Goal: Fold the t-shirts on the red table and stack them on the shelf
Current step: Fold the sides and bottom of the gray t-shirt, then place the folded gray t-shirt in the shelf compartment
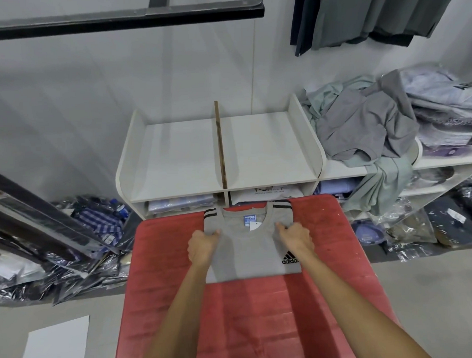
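A grey t-shirt (252, 249) with black shoulder stripes and a black logo lies folded into a rectangle at the far end of the red table (250, 317). My left hand (202, 247) pinches its left edge near the shoulder. My right hand (295, 237) pinches the cloth just right of the collar. Beyond the table stands the white shelf (175, 159), its top level split by a brown divider (221, 144) into two bare compartments. A heap of unfolded grey and pale green t-shirts (366, 126) lies on the shelf unit to the right.
Packed shirts fill the shelf's lower level (182, 203). Plastic-bagged garments (71, 243) cover the floor at left and right. Dark clothes (371, 13) hang at the upper right, a black rail (122, 18) runs overhead at left, and a white sheet (56, 345) lies on the floor.
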